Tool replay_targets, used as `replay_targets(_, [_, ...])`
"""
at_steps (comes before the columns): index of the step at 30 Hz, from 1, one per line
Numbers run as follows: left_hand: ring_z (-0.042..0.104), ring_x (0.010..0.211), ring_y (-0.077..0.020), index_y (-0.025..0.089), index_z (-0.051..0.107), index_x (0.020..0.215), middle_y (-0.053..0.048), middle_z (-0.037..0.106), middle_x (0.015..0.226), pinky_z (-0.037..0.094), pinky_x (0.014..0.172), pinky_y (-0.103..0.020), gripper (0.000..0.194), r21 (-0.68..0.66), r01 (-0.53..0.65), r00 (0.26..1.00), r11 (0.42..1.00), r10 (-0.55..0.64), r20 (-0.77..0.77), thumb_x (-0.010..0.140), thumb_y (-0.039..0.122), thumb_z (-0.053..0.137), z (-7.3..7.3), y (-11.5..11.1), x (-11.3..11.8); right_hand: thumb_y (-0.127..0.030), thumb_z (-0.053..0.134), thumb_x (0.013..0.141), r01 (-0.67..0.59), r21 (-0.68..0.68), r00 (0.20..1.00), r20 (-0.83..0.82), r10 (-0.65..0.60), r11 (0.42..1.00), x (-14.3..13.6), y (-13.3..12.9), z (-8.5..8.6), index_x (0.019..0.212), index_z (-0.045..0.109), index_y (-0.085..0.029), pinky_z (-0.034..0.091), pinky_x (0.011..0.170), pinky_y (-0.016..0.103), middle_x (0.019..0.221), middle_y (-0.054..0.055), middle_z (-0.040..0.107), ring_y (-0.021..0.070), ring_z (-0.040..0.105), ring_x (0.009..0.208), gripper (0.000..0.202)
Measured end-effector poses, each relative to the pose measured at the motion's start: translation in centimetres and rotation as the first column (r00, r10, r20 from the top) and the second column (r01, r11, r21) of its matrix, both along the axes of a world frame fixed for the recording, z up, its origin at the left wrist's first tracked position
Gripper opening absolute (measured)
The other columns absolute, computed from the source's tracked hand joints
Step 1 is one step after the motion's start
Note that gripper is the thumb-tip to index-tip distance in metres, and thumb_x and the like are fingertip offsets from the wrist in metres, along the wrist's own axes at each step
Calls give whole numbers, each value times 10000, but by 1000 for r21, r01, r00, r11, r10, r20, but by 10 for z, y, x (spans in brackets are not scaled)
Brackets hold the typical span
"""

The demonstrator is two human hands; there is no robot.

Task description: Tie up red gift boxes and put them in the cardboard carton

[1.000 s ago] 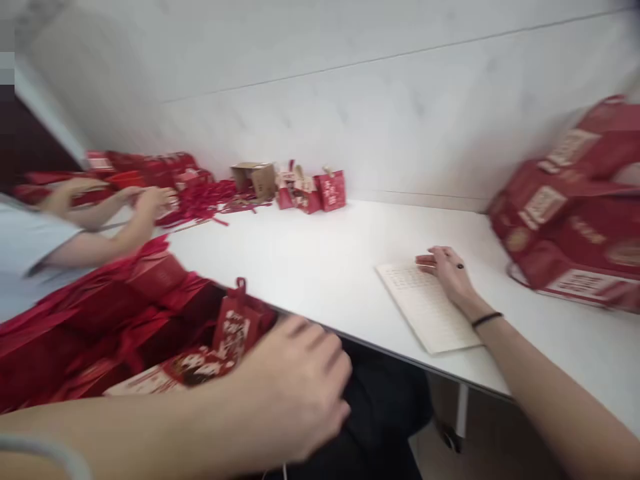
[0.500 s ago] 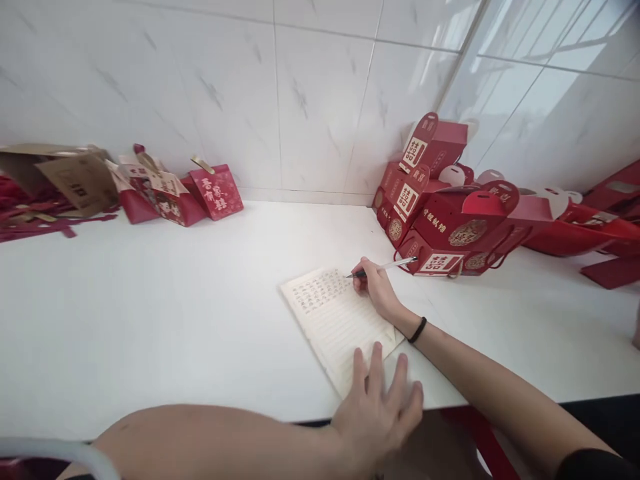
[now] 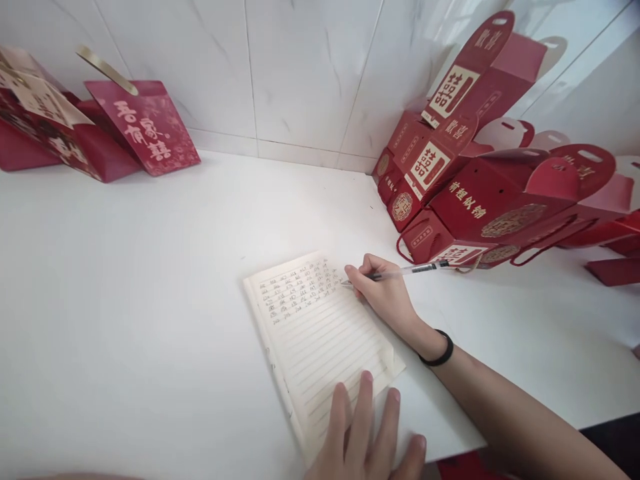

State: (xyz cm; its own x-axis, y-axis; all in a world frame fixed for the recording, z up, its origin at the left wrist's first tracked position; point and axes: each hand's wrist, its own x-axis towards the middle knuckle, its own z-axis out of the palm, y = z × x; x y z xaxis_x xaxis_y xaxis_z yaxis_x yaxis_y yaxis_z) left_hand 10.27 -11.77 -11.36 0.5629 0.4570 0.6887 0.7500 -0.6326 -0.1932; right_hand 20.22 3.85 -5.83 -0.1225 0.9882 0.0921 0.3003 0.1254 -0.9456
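A lined notebook [image 3: 340,340] lies at a slant on the white table, with rows of small handwriting across its upper part and bare lines below. My right hand [image 3: 387,293] pinches a clear-barrelled pen [image 3: 413,270], its tip on the page at the right end of the written rows. A black band circles that wrist. My left hand [image 3: 363,440] rests with fingers spread on the lower part of the page and the table edge; its palm runs out of view at the bottom.
Several red gift boxes [image 3: 480,193] with gold and white characters are stacked at the right by the tiled wall [image 3: 305,73]. More red bags [image 3: 145,130] stand at the back left. The white table's [image 3: 125,300] front edge shows at lower right.
The view has moved closer to the notebook, so page and boxes look larger. The right hand still holds the pen at the page, and the left hand still lies on the notebook.
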Motion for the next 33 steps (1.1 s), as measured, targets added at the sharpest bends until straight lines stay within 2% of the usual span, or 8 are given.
replay_targets(7, [612,1001,-307,366,587,1119,-43,619,1196,489,704,-474,383,26,-19,1000,999,19,10,782,546,561,-4,-2,4,-281,565,747,-55,-2,997,57,55,998,-1,-1,0,550,323,-204,242,398,185,414,-68,397,64,325,390,322])
replay_targets(11, [603,1027,-306,319,569,1101,-10,639,1158,503,768,-452,379,-17,-93,991,995,94,90,772,503,617,-3,-5,9,-213,528,700,-46,6,997,65,46,999,-1,0,0,536,282,-206,212,389,183,401,-78,351,57,299,382,296])
replay_targets(18, [620,995,-276,342,562,1111,36,650,1122,516,756,-419,343,-29,-72,997,997,72,6,800,481,605,5,-5,3,-219,516,694,-10,62,993,118,3,998,-2,1,-1,520,279,-202,209,397,192,400,-76,347,57,281,391,295])
replay_targets(23, [620,992,-275,335,565,1091,41,652,1114,510,762,-419,325,-29,-76,997,997,76,17,791,444,631,4,-3,5,-251,516,720,29,15,998,58,-30,999,-2,0,0,547,290,-207,229,396,188,401,-82,345,61,300,383,289])
replay_targets(25, [619,989,-279,323,565,1067,38,658,1098,497,779,-433,287,-26,-85,993,996,87,74,807,434,614,-1,-3,12,-250,518,722,48,22,998,43,-49,999,-2,0,1,549,292,-205,239,400,185,404,-83,346,60,309,385,288])
replay_targets(29, [622,973,-300,287,564,976,22,679,1007,463,813,-479,191,9,-166,929,986,153,337,831,408,584,-10,-3,25,-250,524,717,44,21,998,49,-45,999,-3,0,1,544,294,-203,236,395,178,398,-84,341,55,300,384,291])
replay_targets(30, [624,969,-297,289,565,978,23,679,1008,463,811,-476,189,9,-163,932,987,151,330,833,409,581,-9,-3,24,-251,522,718,42,19,998,50,-43,999,-2,0,1,544,293,-202,236,394,177,398,-83,343,54,300,385,292])
replay_targets(33, [633,966,-272,329,566,1052,37,663,1078,483,780,-441,245,-13,-94,989,996,94,113,833,439,577,-2,-3,14,-249,526,719,36,36,997,63,-38,999,-1,1,0,541,290,-200,231,395,176,401,-79,361,52,299,387,300])
